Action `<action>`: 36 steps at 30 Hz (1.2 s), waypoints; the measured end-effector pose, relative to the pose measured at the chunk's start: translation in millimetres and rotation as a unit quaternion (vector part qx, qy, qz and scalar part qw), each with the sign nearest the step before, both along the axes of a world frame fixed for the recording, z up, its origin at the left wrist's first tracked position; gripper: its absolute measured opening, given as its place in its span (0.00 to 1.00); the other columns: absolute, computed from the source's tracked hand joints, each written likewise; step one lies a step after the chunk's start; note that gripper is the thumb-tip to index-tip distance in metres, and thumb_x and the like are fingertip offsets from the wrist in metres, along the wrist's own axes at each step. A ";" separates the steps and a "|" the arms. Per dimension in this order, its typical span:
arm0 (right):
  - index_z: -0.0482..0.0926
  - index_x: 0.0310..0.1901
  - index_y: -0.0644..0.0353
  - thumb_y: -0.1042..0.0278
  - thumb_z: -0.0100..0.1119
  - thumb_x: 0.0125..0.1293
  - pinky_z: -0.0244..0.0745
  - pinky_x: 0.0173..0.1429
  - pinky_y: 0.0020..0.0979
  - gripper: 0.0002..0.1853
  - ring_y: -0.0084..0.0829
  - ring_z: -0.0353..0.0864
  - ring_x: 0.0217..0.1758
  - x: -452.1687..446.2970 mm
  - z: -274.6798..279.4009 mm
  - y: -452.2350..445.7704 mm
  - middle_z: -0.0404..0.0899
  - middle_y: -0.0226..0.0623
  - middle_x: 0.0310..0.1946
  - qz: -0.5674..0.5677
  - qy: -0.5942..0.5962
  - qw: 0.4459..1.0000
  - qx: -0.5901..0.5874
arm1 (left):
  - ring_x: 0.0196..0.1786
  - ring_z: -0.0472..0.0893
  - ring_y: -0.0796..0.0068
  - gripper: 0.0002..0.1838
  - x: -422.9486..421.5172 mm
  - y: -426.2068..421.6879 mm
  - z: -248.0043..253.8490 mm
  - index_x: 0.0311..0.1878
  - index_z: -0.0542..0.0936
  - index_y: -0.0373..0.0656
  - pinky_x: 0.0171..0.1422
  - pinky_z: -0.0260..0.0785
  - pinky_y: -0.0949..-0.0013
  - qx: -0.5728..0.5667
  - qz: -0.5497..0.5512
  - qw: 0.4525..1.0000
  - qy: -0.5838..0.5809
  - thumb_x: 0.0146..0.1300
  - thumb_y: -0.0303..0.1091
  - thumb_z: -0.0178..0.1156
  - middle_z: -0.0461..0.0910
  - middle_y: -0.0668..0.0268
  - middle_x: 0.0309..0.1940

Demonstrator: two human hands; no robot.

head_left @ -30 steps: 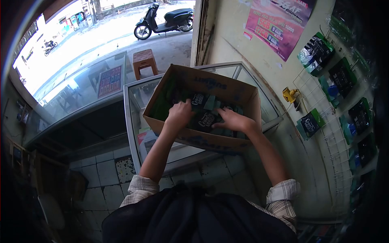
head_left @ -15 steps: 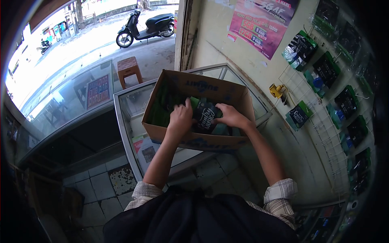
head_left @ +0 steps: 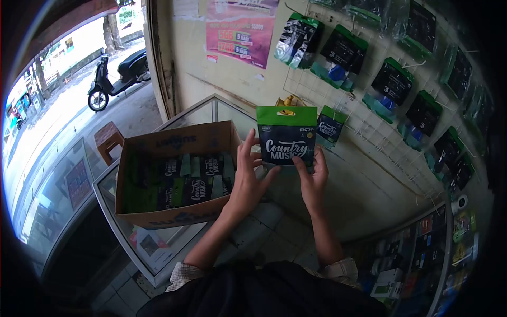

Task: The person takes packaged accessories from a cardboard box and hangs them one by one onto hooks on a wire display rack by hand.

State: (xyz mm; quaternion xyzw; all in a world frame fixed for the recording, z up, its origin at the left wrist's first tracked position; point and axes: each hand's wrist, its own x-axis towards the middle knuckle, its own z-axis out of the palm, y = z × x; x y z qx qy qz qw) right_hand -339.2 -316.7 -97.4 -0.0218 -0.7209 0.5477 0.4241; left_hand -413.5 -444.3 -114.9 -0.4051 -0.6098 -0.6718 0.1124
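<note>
A dark pouch with a green top strip and the words "Country Music" (head_left: 288,136) is upright in front of me, right of the box. My right hand (head_left: 313,177) pinches its lower right part, thumb on the front. My left hand (head_left: 247,174) is beside the pouch's left edge with its fingers apart; whether a fingertip touches the edge is unclear. The open cardboard box (head_left: 174,219) holds several similar pouches (head_left: 198,188) and stands on the glass display case (head_left: 113,198).
On the right wall, a wire rack (head_left: 369,124) carries several hanging packets (head_left: 392,82). A small pouch (head_left: 330,126) hangs behind the held one. A pink poster (head_left: 242,33) is above. A brown stool (head_left: 109,141) and a scooter (head_left: 119,74) stand at the left. Shelves with goods (head_left: 401,264) are at the lower right.
One pouch has been lifted out of the box and brought up to the right. The view has turned right, so the box now appears further left. My left hand has left the box.
</note>
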 end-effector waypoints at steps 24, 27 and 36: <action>0.71 0.42 0.65 0.71 0.61 0.63 0.68 0.44 0.22 0.10 0.17 0.72 0.39 -31.0 -117.1 200.2 0.75 0.30 0.34 -0.144 0.012 0.983 -0.109 | 0.58 0.68 0.58 0.38 -32.8 232.0 -93.0 0.67 0.63 0.48 0.61 0.63 0.64 -0.063 -0.039 0.996 -0.045 0.51 0.20 0.63 0.63 0.55 0.56; 0.73 0.43 0.67 0.68 0.60 0.64 0.68 0.45 0.24 0.12 0.19 0.74 0.40 -38.7 -121.4 219.7 0.78 0.33 0.34 -0.156 0.017 0.983 -0.095 | 0.57 0.69 0.56 0.40 -40.9 252.4 -101.1 0.69 0.61 0.50 0.61 0.65 0.62 -0.084 -0.011 0.996 -0.017 0.51 0.20 0.63 0.59 0.53 0.57; 0.74 0.44 0.72 0.52 0.55 0.67 0.77 0.21 0.27 0.23 0.33 0.83 0.22 -57.9 -132.1 275.6 0.81 0.46 0.27 -0.125 -0.153 0.965 -0.170 | 0.55 0.71 0.50 0.45 -59.4 294.8 -129.0 0.72 0.55 0.55 0.57 0.69 0.57 -0.173 0.007 0.985 0.011 0.51 0.20 0.63 0.55 0.50 0.58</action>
